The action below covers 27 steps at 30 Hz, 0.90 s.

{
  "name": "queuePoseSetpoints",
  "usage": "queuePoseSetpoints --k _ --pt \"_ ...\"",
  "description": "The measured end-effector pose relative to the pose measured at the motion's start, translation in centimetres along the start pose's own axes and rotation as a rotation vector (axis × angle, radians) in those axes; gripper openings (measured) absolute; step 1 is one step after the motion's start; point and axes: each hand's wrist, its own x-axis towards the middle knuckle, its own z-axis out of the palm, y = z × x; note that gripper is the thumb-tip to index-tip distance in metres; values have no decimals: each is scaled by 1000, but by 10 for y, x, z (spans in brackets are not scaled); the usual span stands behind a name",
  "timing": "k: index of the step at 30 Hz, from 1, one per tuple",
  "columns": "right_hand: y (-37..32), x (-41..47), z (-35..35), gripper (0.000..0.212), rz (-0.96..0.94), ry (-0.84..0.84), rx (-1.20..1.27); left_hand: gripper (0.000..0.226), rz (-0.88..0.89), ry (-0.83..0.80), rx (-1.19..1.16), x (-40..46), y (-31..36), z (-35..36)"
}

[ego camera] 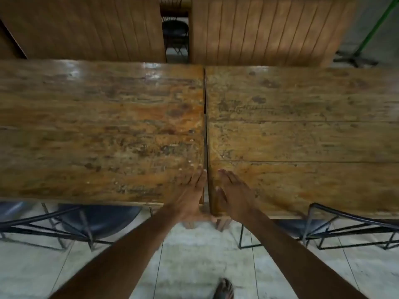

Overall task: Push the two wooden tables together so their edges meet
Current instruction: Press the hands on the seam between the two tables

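Two worn wooden tables stand side by side, the left table (97,130) and the right table (302,134), with only a thin dark seam between their inner edges. My left hand (191,194) lies flat on the left table's near corner beside the seam, thumb hooked over the front edge. On the right table's near corner my right hand (234,196) rests flat, fingers stretched forward. Neither hand holds anything.
Dark chairs with black wire frames sit tucked under the near edges, one at the left (90,221) and one at the right (336,227). Two more plank tables (259,29) stand beyond. A green pole (375,26) leans at far right. My sandalled foot (224,289) is on the tiled floor.
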Motion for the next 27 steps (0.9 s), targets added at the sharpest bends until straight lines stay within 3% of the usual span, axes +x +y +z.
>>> queuePoseSetpoints --k 4,7,27 --pt "19 8 44 58 -33 -15 -63 161 -116 -56 -42 10 4 39" --pt "29 12 69 59 -70 7 -100 161 -165 -36 -69 19 3 58" --pt "29 50 84 56 -81 51 -190 129 -7 219 -302 32 -23 81"
